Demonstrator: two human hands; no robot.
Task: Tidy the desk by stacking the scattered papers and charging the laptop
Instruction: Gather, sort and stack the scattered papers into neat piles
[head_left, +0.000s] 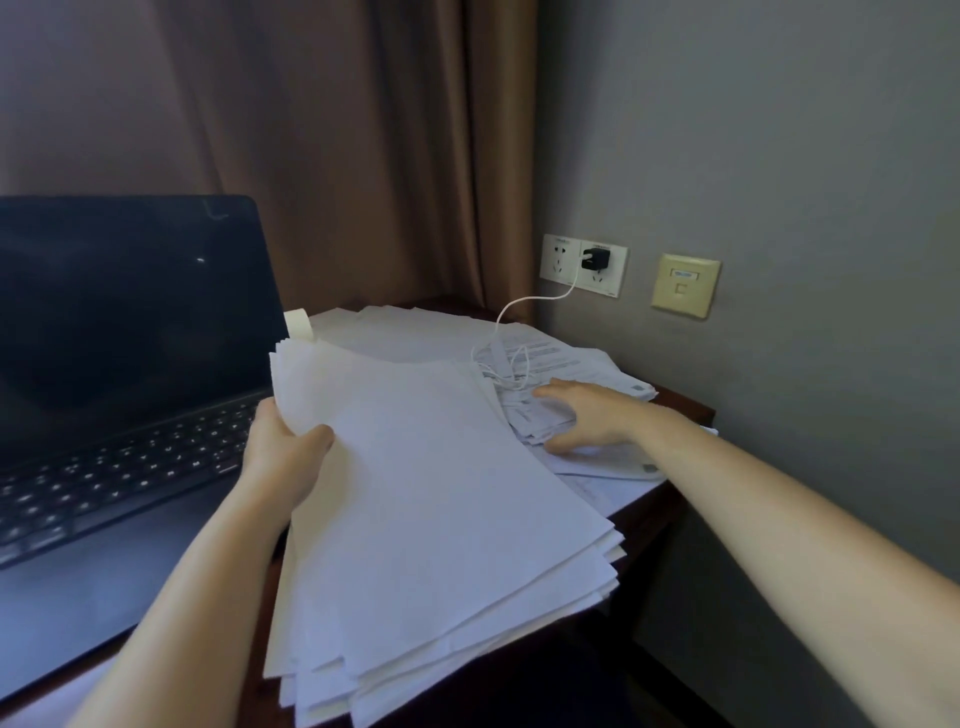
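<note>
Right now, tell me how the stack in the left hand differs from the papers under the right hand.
The stack is gathered and gripped by the left hand; the loose papers lie spread on the desk under the right hand. The stack's top sheet looks blank; some loose papers show print. A white cable lies on the loose papers, none on the stack. Both are white sheets.
</note>
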